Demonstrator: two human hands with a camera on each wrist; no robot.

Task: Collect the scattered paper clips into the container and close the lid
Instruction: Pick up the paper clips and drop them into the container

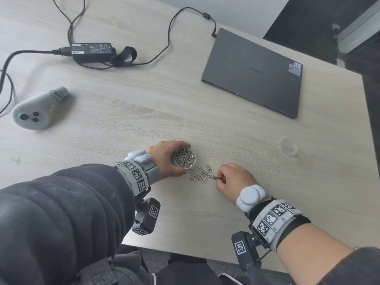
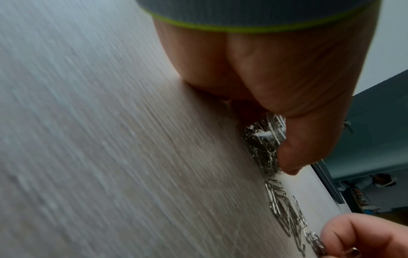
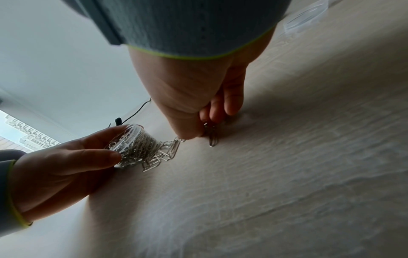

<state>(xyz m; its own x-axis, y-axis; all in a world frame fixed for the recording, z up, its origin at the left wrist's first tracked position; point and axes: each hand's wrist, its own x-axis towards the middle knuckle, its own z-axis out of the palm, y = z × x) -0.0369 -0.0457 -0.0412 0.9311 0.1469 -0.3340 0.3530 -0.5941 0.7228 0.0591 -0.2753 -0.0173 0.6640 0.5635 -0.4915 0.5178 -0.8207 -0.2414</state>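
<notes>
A small clear round container (image 1: 184, 157) full of silver paper clips stands on the table, and my left hand (image 1: 167, 156) grips it with thumb and fingers curled round its wall. Several loose paper clips (image 1: 200, 174) lie in a heap just right of it on the table. My right hand (image 1: 232, 179) pinches a clip (image 1: 216, 177) at the heap's right end, fingertips down on the wood. In the right wrist view the container (image 3: 134, 144) sits between thumb and finger of the left hand (image 3: 66, 167), and the pinched clip (image 3: 212, 137) hangs under the right fingertips. The clear lid (image 1: 289, 147) lies apart, far right.
A closed grey laptop (image 1: 255, 73) lies at the back right. A black power adapter (image 1: 92, 51) with trailing cables sits at the back left, and a grey handheld controller (image 1: 39, 109) lies at the left. The table's near edge (image 1: 185, 254) runs just below my wrists.
</notes>
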